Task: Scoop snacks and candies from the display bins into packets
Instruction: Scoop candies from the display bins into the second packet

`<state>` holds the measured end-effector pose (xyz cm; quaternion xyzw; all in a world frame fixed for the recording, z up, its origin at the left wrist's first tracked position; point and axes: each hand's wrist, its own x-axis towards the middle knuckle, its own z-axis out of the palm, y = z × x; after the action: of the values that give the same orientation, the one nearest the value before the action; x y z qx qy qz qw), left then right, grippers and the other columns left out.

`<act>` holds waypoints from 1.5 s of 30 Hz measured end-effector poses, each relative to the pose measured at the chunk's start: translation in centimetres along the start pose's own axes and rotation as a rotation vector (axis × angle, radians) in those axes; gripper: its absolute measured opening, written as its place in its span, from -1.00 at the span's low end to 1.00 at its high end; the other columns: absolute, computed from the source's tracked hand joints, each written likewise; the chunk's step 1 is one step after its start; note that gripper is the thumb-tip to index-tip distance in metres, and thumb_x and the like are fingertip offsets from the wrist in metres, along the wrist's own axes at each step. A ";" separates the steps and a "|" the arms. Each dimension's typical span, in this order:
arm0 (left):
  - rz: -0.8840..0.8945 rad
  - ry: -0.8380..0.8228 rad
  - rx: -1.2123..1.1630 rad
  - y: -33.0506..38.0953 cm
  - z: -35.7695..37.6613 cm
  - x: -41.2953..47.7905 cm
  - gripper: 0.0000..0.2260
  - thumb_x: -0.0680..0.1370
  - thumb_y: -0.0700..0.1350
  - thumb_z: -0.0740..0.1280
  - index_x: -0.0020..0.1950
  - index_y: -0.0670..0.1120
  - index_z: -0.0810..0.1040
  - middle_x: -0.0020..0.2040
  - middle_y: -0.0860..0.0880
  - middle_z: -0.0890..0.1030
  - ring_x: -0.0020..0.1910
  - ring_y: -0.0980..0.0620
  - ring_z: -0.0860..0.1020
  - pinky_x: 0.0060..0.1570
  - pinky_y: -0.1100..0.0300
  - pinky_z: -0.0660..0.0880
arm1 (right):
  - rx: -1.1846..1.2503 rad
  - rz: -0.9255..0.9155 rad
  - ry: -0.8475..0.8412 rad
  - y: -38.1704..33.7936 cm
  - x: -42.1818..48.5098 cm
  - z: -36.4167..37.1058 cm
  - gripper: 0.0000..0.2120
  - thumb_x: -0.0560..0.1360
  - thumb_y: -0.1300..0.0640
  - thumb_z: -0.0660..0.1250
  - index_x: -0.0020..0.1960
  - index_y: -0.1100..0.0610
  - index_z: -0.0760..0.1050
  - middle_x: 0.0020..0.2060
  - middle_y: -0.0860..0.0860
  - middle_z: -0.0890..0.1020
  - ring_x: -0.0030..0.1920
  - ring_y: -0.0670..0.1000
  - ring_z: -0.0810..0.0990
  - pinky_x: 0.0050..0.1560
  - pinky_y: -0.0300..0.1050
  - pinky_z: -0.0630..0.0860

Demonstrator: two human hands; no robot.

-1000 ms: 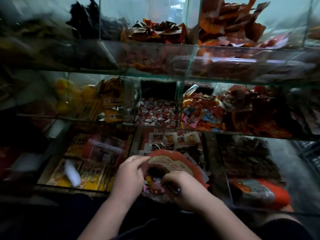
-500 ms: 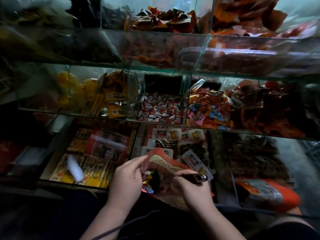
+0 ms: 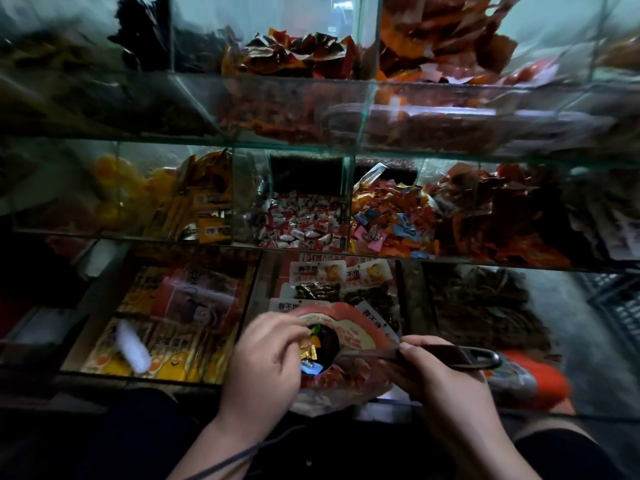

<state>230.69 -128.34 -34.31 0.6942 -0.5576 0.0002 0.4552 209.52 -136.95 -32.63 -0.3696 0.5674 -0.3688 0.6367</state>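
Red plastic, crinkled and glossy, frames the mouth of the packet [image 3: 349, 336], which sits low in front of the person, over the near edge of the lowest glass bin. The left hand [image 3: 263, 362] pinches the near-left rim between thumb and fingers, pulling the opening wide. A few wrapped candies [image 3: 310, 353] — yellow, blue, green — show inside the dark mouth. The right hand [image 3: 440, 379] is clamped round the handle of a dark scoop [image 3: 450, 355], which lies nearly level with its front end reaching into the packet's mouth. The bowl is lost in shadow, so I cannot tell whether it carries anything.

This looks like the tipping-in step. To do it well, I would judge, the left hand should hold the rim taut and round rather than letting it fold over. The scoop should also go deeper past the rim before the wrist rolls — otherwise slippery wrappers may slide over the edge and into the bagged snacks [image 3: 332, 282] lying in the bin beneath. A slow roll would serve better than a shake. Judging by its bulging lower side, the packet seems partly filled.

More stock sits on the middle glass shelf: red-and-white sweets [image 3: 304, 226] and, in the next compartment to the right, mixed bright ones [image 3: 391, 220], both well above the hands.
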 end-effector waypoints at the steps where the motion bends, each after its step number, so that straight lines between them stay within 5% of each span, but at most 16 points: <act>1: -0.022 -0.056 -0.052 0.4 0.6 -0.3 -0.77 0.47 -0.33 0.32 -0.01 -0.10 0.71 0.02 0.09 0.64 0.10 0.18 0.57 0.17 0.22 0.50 | 0.055 0.029 -0.017 -0.2 -0.3 -0.4 -0.86 0.50 0.32 0.43 -0.14 0.14 0.71 -0.12 0.27 0.74 -0.06 0.22 0.76 -0.02 0.01 0.68; 3: -0.171 -0.197 -0.040 0.6 2.1 -0.7 -0.77 0.58 -0.16 0.34 0.21 -0.01 0.65 0.21 0.13 0.59 0.24 0.21 0.50 0.27 0.13 0.48 | 0.138 0.054 -0.049 -1.0 -1.0 -1.3 -0.88 0.50 0.35 0.43 -0.15 0.20 0.70 -0.10 0.34 0.72 -0.03 0.28 0.75 -0.03 0.02 0.69; 5: -0.314 -0.366 0.094 0.3 3.7 -0.9 -0.59 0.63 0.09 0.27 0.48 0.09 0.42 0.48 0.14 0.35 0.47 0.14 0.27 0.49 0.08 0.25 | 0.201 0.044 -0.062 -1.8 -1.9 -2.2 -0.92 0.42 0.41 0.47 -0.17 0.26 0.68 -0.11 0.38 0.70 -0.05 0.35 0.73 -0.09 0.03 0.70; 9: -0.397 -0.518 0.191 -0.3 5.6 -0.8 -0.43 0.64 0.27 0.10 0.61 0.09 0.15 0.61 0.06 0.12 0.59 0.04 0.03 0.56 0.02 0.04 | 0.267 0.025 -0.131 -3.5 -3.6 -3.7 -0.78 0.18 0.40 0.49 -0.17 0.32 0.66 -0.12 0.45 0.67 -0.06 0.43 0.71 -0.06 0.14 0.69; 13: -0.277 -0.390 0.157 0.5 6.0 -0.5 -0.55 0.65 0.20 0.12 0.48 0.05 0.42 0.50 0.09 0.35 0.51 0.07 0.23 0.47 0.02 0.26 | 0.324 0.022 -0.175 -5.4 -5.0 -4.7 -0.75 0.20 0.46 0.46 -0.12 0.37 0.62 -0.12 0.46 0.67 -0.08 0.43 0.71 -0.16 0.04 0.71; 17: -0.094 -0.225 0.071 2.5 6.4 2.9 -0.65 0.60 0.07 0.23 0.27 -0.06 0.61 0.30 0.03 0.55 0.35 0.03 0.44 0.34 -0.03 0.42 | 0.406 -0.060 -0.116 -7.3 -5.6 -5.1 -0.89 0.23 0.29 0.48 -0.24 0.29 0.63 -0.20 0.32 0.71 -0.09 0.37 0.73 -0.02 0.16 0.67; 20: -0.019 -0.202 -0.028 4.5 7.2 7.7 -0.64 0.58 0.07 0.27 0.27 -0.09 0.60 0.25 0.00 0.57 0.29 0.04 0.48 0.32 0.06 0.42 | 0.518 -0.136 -0.012 -9.0 -4.9 -5.0 -0.83 0.31 0.18 0.44 -0.17 0.24 0.53 -0.28 0.12 0.66 -0.08 0.25 0.75 0.01 0.17 0.67; 23: -0.149 -0.251 -0.243 6.0 7.8 12.3 -0.52 0.59 0.21 0.18 0.40 -0.03 0.50 0.36 0.02 0.47 0.37 0.04 0.41 0.37 -0.02 0.39 | 0.618 -0.212 0.030 -10.3 -3.4 -4.6 -0.92 0.52 0.26 0.35 -0.14 0.19 0.48 -0.36 0.01 0.68 -0.23 0.02 0.76 -0.03 0.10 0.68; 26: -0.240 -0.221 -0.310 6.2 8.5 14.9 -0.49 0.63 0.24 0.15 0.46 -0.02 0.43 0.38 0.07 0.41 0.39 0.05 0.37 0.37 0.10 0.33 | 0.647 -0.273 0.055 -10.7 -0.8 -3.1 -0.90 0.60 0.29 0.31 -0.09 0.17 0.54 -0.33 0.03 0.73 -0.16 0.06 0.78 -0.15 -0.12 0.70; 28: -0.271 -0.213 -0.240 5.9 8.7 15.2 -0.54 0.65 0.22 0.17 0.46 0.02 0.40 0.34 0.12 0.38 0.36 0.10 0.34 0.30 0.21 0.23 | 0.452 -0.379 0.102 -10.6 1.6 -1.6 -0.92 0.58 0.21 0.38 -0.06 0.07 0.62 -0.22 0.02 0.76 -0.09 0.00 0.77 -0.13 -0.20 0.67; 30: -0.256 -0.241 -0.168 5.4 8.9 14.7 -0.55 0.64 0.18 0.20 0.49 0.05 0.37 0.44 0.08 0.35 0.42 0.07 0.31 0.32 0.20 0.21 | -0.081 -0.701 0.209 -10.1 4.2 -1.0 -0.89 0.55 0.17 0.44 -0.08 -0.02 0.66 -0.16 -0.07 0.74 -0.07 -0.14 0.73 -0.10 -0.28 0.63; 32: -0.224 -0.278 -0.142 5.0 9.0 14.1 -0.53 0.64 0.16 0.23 0.52 0.07 0.33 0.53 0.09 0.26 0.48 0.06 0.25 0.37 0.20 0.17 | -0.488 -0.975 0.101 -10.2 6.0 -0.4 -0.89 0.53 0.27 0.44 0.02 0.12 0.67 -0.08 -0.04 0.71 -0.03 -0.11 0.69 0.02 -0.15 0.63; 36: -0.210 -0.281 -0.151 4.5 8.9 13.5 -0.52 0.63 0.15 0.26 0.53 0.06 0.33 0.56 0.14 0.18 0.48 0.14 0.20 0.38 0.24 0.12 | -0.979 -1.125 -0.102 -11.2 6.7 -0.4 -0.75 0.47 0.25 0.43 0.14 0.19 0.63 0.13 0.09 0.66 0.08 0.15 0.67 0.04 0.13 0.62; 40: -0.211 -0.252 -0.165 4.5 8.8 13.6 -0.52 0.63 0.15 0.27 0.53 0.07 0.32 0.55 0.13 0.20 0.23 0.42 0.15 0.30 0.34 0.10 | -0.972 -1.230 -0.072 -11.8 3.8 -1.0 -0.69 0.41 0.19 0.47 0.15 0.19 0.64 0.18 0.11 0.65 0.11 0.12 0.65 0.05 -0.01 0.63; 43: -0.199 -0.250 -0.175 4.9 8.6 13.6 -0.48 0.63 0.15 0.27 0.56 0.08 0.28 0.56 0.13 0.19 0.39 0.30 0.19 0.32 0.32 0.09 | -0.781 -1.320 -0.061 -11.5 0.9 -1.7 -0.80 0.49 0.19 0.40 0.10 0.18 0.66 0.13 0.04 0.67 0.13 -0.04 0.66 0.16 -0.22 0.57; 45: -0.206 -0.265 -0.183 5.2 7.9 13.3 -0.46 0.63 0.17 0.26 0.58 0.09 0.25 0.59 0.12 0.15 0.52 0.17 0.14 0.39 0.24 0.07 | -0.583 -1.208 -0.075 -10.4 0.2 -2.3 -0.89 0.55 0.23 0.40 0.03 0.12 0.67 0.04 -0.07 0.71 0.09 -0.11 0.67 0.20 -0.26 0.54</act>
<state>227.64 -143.45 -28.89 0.6970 -0.5366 -0.1886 0.4366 206.70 -141.96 -23.65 -0.7917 0.3148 -0.4789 0.2115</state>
